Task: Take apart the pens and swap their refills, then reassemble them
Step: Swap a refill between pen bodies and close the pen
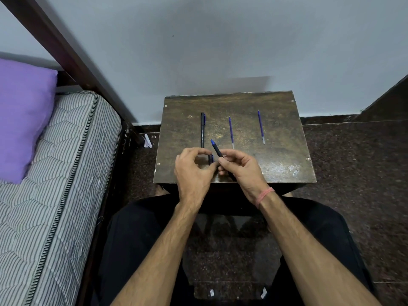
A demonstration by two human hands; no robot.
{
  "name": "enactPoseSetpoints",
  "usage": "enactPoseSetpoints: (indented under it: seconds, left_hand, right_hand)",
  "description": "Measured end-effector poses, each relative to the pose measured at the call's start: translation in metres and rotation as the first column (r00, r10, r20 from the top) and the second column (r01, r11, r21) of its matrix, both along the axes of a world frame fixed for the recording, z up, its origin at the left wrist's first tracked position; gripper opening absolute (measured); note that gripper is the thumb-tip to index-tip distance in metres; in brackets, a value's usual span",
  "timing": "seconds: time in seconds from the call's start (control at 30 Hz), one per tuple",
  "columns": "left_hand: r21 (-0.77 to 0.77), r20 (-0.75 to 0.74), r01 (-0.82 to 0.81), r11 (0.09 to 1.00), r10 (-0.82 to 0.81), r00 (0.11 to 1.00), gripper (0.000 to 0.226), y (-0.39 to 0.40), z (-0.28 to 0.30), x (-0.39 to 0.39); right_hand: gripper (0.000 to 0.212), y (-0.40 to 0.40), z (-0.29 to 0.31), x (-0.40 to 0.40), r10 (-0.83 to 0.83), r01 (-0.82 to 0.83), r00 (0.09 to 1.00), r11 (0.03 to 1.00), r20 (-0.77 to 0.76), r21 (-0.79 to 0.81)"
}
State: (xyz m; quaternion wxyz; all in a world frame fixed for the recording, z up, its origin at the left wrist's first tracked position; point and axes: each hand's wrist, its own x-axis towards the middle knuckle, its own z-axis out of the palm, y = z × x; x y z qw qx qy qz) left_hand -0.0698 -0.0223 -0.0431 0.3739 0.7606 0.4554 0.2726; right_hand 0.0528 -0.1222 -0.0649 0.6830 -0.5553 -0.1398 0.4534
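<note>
The right hand holds a black pen barrel in a narrow grip, fingers curled round its lower part, blue tip pointing up and away over the tabletop. The left hand pinches a small dark piece with a blue edge, probably a cap, just beside that barrel.

These parts look light, stiff and smooth, so likely slippery; a fingertip pinch mid-barrel should steady them. The refills seem thin enough to bend, and are best lifted near the middle, away from the writing end.

Counted: one capped black pen lying just beyond the left hand; two loose blue refills, the near refill right of that pen and the far refill farther right; one barrel and one small piece in hand.
</note>
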Motion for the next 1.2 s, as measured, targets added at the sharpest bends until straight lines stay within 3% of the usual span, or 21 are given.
enactPoseSetpoints:
  seconds: [0.17,0.27,0.33,0.57,0.83,0.93,1.07,1.2]
  left_hand:
    - [-0.206,0.175,-0.007,0.978,0.044,0.984,0.028,0.003,-0.01,-0.008]
    - [-0.457,0.364,0.101,0.883,0.082,0.928,0.023,0.013,-0.009,-0.001]
    - [-0.522,0.422,0.168,0.836,0.082,0.903,0.023,0.019,-0.006,0.003]
    - [-0.571,0.474,0.314,0.758,-0.008,0.88,0.025,0.026,-0.003,0.007]
    - [-0.651,0.468,0.209,0.729,0.169,0.868,0.016,0.025,-0.004,0.014]
    - [-0.635,0.457,0.229,0.738,0.12,0.881,0.011,0.025,-0.005,0.016]
    - [-0.599,0.441,0.298,0.743,-0.003,0.897,0.025,0.03,-0.009,0.011]
    - [-0.633,0.452,0.253,0.732,0.085,0.888,0.012,0.028,-0.011,0.012]
  right_hand:
    - [0.016,0.001,-0.001,0.0,-0.002,0.002,1.0,0.999,-0.005,-0.033]
    - [0.015,0.003,-0.003,0.0,0.003,-0.003,1.0,0.999,0.002,-0.051]
    - [0.014,0.003,-0.004,0.001,0.004,-0.003,1.0,0.998,0.01,-0.068]
    - [0.014,0.008,-0.005,0.001,0.004,-0.002,1.0,0.997,0.022,-0.073]
    - [0.015,0.005,-0.007,0.002,0.001,-0.002,1.0,0.999,-0.013,-0.053]
    - [0.016,0.005,-0.007,0.002,-0.007,0.006,1.0,0.998,-0.016,-0.057]
    - [0.02,0.005,-0.007,0.002,-0.007,0.006,1.0,0.998,-0.013,-0.07]
    - [0.02,0.004,-0.008,0.002,-0.005,0.004,1.0,0.998,-0.024,-0.055]
